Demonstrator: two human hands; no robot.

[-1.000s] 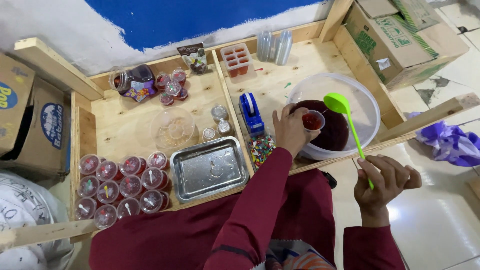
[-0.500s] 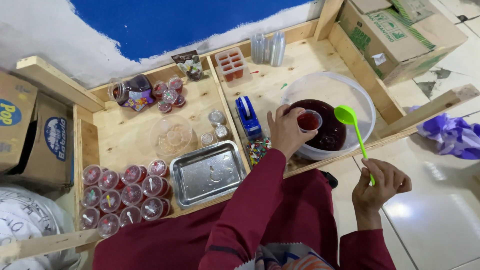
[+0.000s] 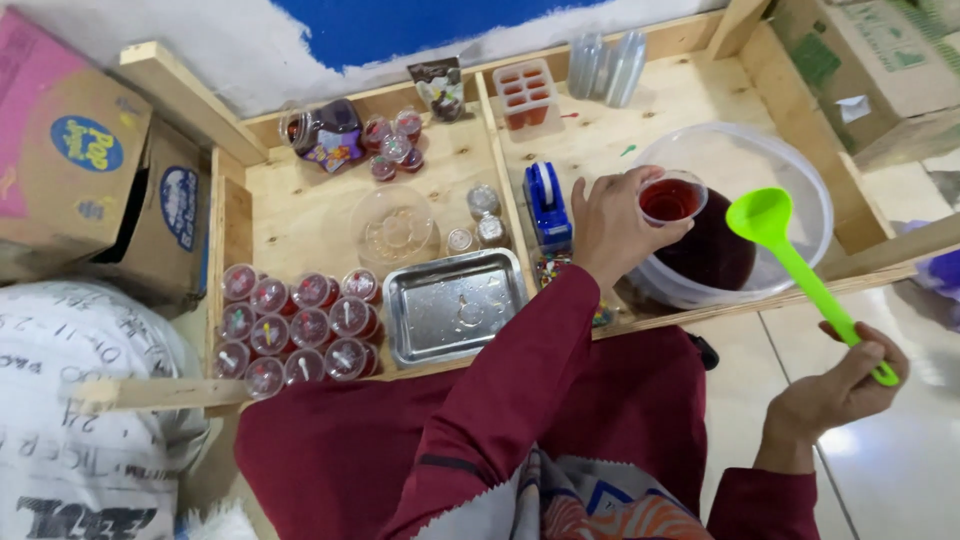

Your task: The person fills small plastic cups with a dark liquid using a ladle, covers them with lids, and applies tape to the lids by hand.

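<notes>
now cup (image 3: 671, 198) in left hand (image 3: 612, 225)

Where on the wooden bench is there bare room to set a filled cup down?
Bare wood lies between the tape dispenser, the red mould tray and the big tub, and left of the clear lid. The steel tray is empty. It is crowded at the filled cups on the bench's near left.
</notes>
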